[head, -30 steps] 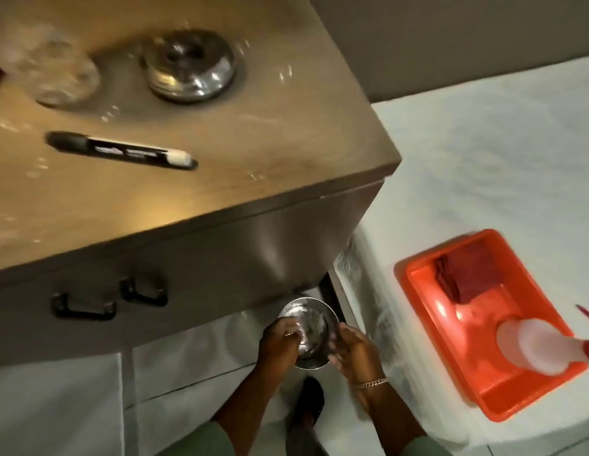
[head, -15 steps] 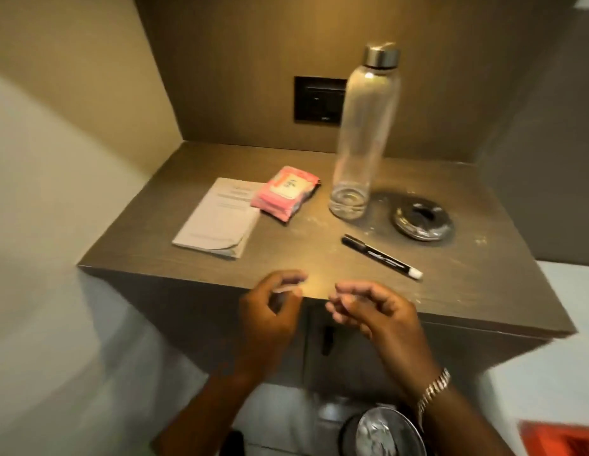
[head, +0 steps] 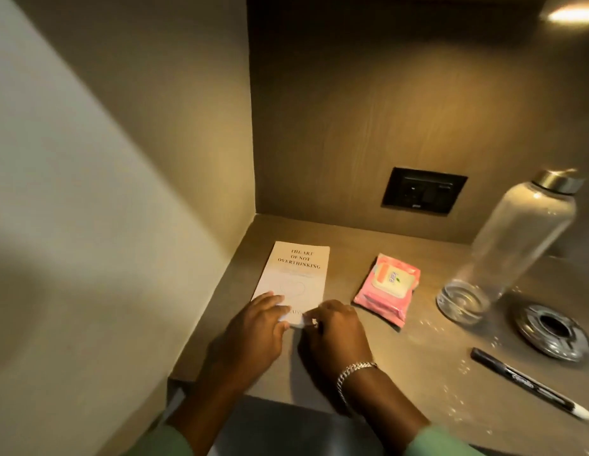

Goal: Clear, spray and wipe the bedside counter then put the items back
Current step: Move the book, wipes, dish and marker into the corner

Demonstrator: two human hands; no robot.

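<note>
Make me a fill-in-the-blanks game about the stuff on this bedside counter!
1. Both hands, the left hand and the right hand, touch the near end of the ____.
2. The wipes pack is coloured ____.
3. The clear bottle has a ____ cap.
4. The black marker lies nearest the metal ____.

Missing words: book; pink; metal; ashtray
</note>
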